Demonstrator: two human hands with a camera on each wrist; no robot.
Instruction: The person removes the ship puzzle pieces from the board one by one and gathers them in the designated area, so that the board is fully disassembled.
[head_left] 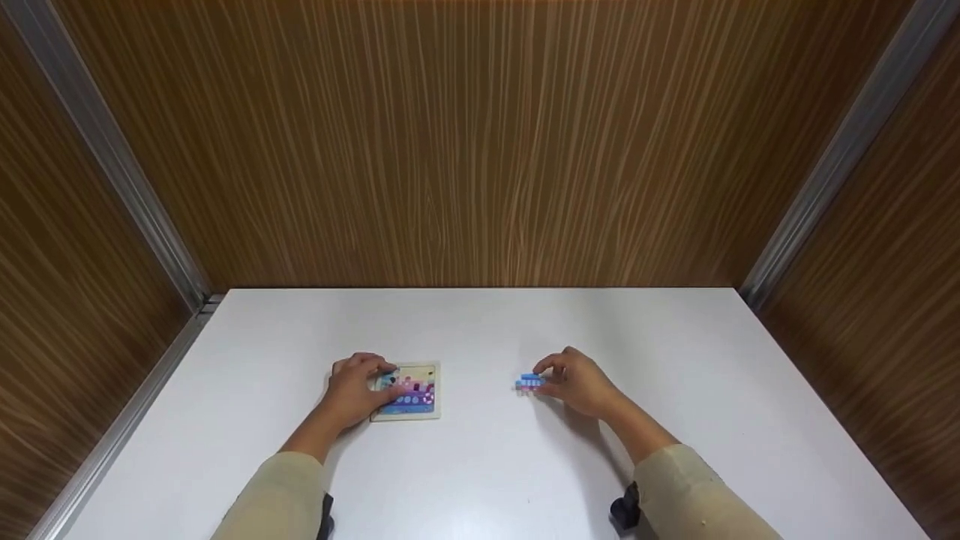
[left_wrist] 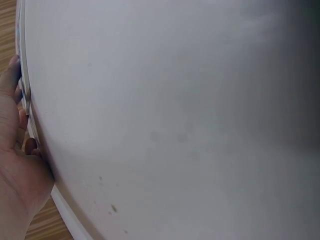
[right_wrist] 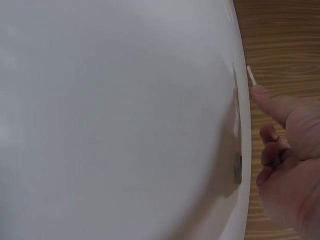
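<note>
On the white table lies a square jigsaw puzzle board [head_left: 437, 411] with a pale frame and a purple, pink and blue picture. My left hand [head_left: 354, 391] grips it from the left, thumb over the picture and index fingertip by the upper edge. In the left wrist view, the left hand [left_wrist: 15, 165] shows the thumb along the board's thin edge. To the right, my right hand [head_left: 581, 381] pinches a small blue and pink jigsaw piece [head_left: 529, 383] between thumb and fingers. The right wrist view shows that piece [right_wrist: 252, 75] edge-on at the thumb tip.
The white table [head_left: 480, 472] extends around both hands. A wood-grain panel [head_left: 480, 150] rises at its back edge, with side panels and metal rails [head_left: 112, 142] at left and right. A small dark grey object [right_wrist: 238, 169] shows in the right wrist view.
</note>
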